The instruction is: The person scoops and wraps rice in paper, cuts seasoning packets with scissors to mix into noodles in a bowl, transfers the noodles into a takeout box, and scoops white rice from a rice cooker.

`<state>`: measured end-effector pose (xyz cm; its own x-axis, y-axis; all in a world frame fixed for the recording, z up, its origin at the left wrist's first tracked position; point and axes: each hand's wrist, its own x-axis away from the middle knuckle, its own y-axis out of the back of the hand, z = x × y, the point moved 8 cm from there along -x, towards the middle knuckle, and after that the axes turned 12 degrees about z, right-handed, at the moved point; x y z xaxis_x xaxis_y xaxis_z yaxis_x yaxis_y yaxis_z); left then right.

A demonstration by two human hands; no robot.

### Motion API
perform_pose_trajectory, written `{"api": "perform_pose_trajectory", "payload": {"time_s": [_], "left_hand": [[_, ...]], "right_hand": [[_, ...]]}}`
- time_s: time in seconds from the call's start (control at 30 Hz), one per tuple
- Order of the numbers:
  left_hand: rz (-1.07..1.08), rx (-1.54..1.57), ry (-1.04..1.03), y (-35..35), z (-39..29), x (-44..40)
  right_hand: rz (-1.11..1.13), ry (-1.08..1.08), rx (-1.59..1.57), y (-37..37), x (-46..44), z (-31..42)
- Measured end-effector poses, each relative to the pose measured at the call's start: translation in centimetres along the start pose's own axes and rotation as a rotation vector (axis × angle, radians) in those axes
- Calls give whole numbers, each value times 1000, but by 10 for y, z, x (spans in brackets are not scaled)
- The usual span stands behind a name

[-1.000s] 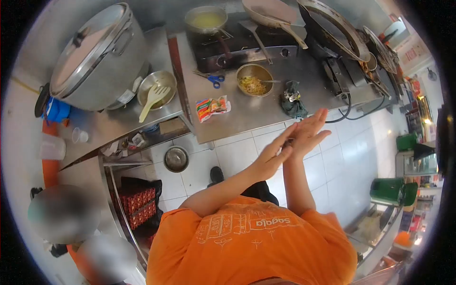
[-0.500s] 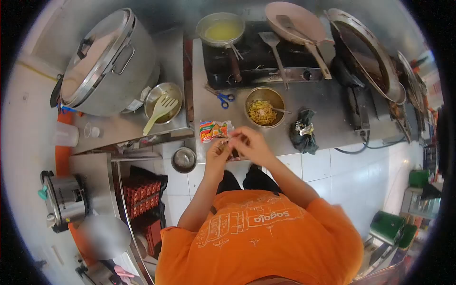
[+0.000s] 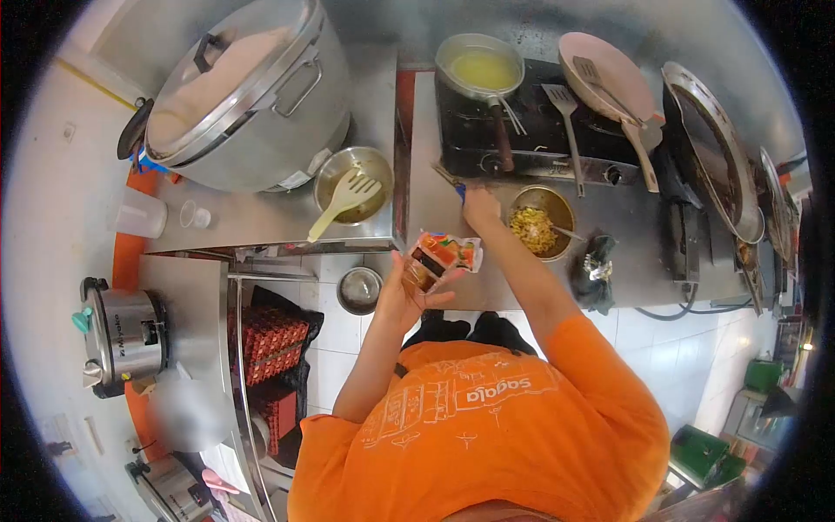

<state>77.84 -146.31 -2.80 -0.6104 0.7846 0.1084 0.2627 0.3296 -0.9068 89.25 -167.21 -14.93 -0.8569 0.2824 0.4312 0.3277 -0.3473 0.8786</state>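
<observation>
1. Two bare hands work here: the left hand (image 3: 397, 303) holds a small clear plastic packet with dark contents (image 3: 423, 277), palm up, near the steel surface's (image 3: 491, 290) edge.
2. A red-and-orange printed packet (image 3: 444, 250) overlaps it; held or resting, I can't tell.
3. The right hand (image 3: 481, 209) is at the blue-handled scissors (image 3: 459, 186), apparently grasping them; its grip is hidden.
4. Lifting them calls for closed fingers and clearance from the steel bowl of yellow food (image 3: 532, 229).

Saucepan (image 3: 480, 70) L, frying pan (image 3: 614, 73) R on gas stove (image 3: 553, 165), back of bench (image 3: 642, 200); bowl (image 3: 561, 207) w/ spoon (image 3: 569, 233) in front; lidded pot (image 3: 261, 143) far L.
</observation>
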Motion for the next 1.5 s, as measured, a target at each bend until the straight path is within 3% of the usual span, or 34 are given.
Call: {"api": "perform_pose_trajectory", "payload": {"time_s": [0.13, 0.33, 0.63, 0.73, 0.83, 0.93, 1.07, 1.27, 1.37, 1.5], "left_hand": [[-150, -229, -44, 24, -23, 6], [-85, -465, -103, 24, -40, -3], [10, -380, -32, 2, -38, -20], [0, -342, -48, 5, -38, -16], [14, -371, -14, 17, -39, -15], [23, -388, -12, 18, -40, -14], [106, -340, 29, 51, -26, -20], [35, -163, -30, 44, 0, -29], [89, -152, 24, 52, 22, -39], [-37, 220, 218, 43, 52, -36]], "right_hand": [[-64, -58, -70, -15, -4, -10], [36, -69, -20, -19, 11, -9], [68, -46, -78, -7, 44, -16], [211, 135, -414, -10, 41, -19], [414, 242, -1236, -11, 82, -12], [402, 394, -1406, 20, 138, 18], [319, 442, -1404, 30, 171, 18], [91, 485, -1347, 62, 212, 30], [-26, 425, -1269, 57, 212, 26], [-235, 282, -1123, 52, 219, 16]]}}
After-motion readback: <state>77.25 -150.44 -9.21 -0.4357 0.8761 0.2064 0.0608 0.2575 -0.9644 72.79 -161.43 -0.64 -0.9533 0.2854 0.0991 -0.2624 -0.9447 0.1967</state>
